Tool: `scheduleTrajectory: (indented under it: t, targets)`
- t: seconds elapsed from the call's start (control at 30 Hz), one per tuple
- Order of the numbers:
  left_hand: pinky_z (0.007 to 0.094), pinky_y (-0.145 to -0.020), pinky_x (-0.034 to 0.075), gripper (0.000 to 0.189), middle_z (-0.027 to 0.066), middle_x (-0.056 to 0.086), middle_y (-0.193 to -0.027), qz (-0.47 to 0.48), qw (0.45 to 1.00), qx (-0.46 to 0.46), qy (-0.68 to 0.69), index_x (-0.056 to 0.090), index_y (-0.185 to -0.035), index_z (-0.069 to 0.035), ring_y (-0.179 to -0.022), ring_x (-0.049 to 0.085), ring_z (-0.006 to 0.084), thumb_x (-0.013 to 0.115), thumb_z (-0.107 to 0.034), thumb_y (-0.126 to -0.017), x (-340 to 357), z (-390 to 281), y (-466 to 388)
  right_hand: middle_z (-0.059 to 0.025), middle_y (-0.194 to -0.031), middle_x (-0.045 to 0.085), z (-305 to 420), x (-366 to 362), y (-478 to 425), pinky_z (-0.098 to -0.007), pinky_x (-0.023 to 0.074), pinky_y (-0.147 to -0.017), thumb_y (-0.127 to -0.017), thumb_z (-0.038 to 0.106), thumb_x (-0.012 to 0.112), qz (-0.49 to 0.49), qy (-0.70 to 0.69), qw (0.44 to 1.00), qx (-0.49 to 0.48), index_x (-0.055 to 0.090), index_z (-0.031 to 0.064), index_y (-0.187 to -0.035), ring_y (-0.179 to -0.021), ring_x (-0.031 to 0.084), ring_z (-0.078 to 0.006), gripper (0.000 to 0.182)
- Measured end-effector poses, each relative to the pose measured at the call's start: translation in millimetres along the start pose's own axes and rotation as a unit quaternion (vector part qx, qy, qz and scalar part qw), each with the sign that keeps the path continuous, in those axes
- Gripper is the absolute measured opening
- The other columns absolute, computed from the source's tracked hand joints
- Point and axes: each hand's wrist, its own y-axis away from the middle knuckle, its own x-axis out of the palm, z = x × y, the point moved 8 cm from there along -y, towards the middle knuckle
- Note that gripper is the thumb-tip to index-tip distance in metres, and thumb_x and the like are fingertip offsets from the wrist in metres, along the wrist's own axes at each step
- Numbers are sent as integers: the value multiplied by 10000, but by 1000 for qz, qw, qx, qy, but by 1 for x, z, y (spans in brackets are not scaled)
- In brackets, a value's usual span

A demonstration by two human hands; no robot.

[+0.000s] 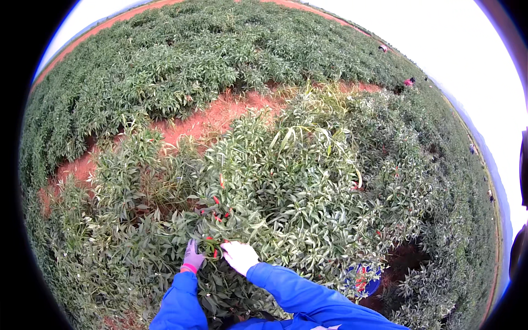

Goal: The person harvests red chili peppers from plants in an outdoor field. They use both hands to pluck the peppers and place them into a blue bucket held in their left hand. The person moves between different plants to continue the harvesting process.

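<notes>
My left hand (pixel 192 256), in a purple glove with a pink cuff, is among the leaves of a chili plant (pixel 211 270). Opposite it my right hand (pixel 240 255), which looks white in the glare, has its fingertips at the same plant. Between the hands hangs a red chili pepper (pixel 215 253), with more red pods just above. Leaves and the hands themselves hide whether the fingers grip a pod or stem. Farther up the plant are another red chili (pixel 216 200) and several more pods.
A blue bucket (pixel 373 286) with red chilies (pixel 361 280) stands at lower right, partly behind leaves. Dense plants surround me. A strip of red soil (pixel 214 117) runs between rows. At far right a person in pink (pixel 409 82) and other small figures are among the plants.
</notes>
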Motion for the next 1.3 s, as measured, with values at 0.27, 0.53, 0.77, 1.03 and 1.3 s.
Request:
scheduleTrajectory:
  t: [0.27,0.53,0.77,1.03,1.3]
  targets:
    - [432,-922,457,524,234,619,-1114,46,995,-66,-54,594,-1180,-27,-1067,569,397,715,-228,-711,-2,46,28,-115,-925,619,12,-17,26,-442,507,-740,-899,255,541,-20,-55,998,0,631,151,-1042,-841,627,-322,198]
    - [448,-855,490,385,215,666,-1010,72,994,-36,-69,685,-1020,-52,-968,620,382,675,-343,-767,-5,2,19,-117,-969,589,19,-17,21,-415,498,-805,-854,226,589,-1,-51,997,66,632,144,-1065,-923,607,-323,231]
    - [465,-859,472,395,217,649,-1040,-1,999,23,27,599,-1078,-65,-992,586,418,711,-294,-776,-32,59,6,-143,-1209,567,65,-56,33,-415,493,-867,-833,193,627,-115,3,988,100,614,115,-1110,-1027,597,-345,288]
    - [394,-857,479,323,179,652,-1055,51,975,-2,218,576,-1149,-36,-949,617,345,631,-108,-839,-31,72,5,-130,-1015,645,140,-22,10,-373,494,-848,-870,159,599,-80,-108,990,45,649,69,-1053,-960,626,-312,210]
    - [374,-775,479,280,140,658,-895,76,969,-35,231,601,-1071,3,-802,585,254,621,-178,-858,-30,93,5,-153,-968,681,104,-4,-8,-416,502,-812,-900,257,569,-33,-53,983,174,647,80,-1080,-898,642,-356,264]
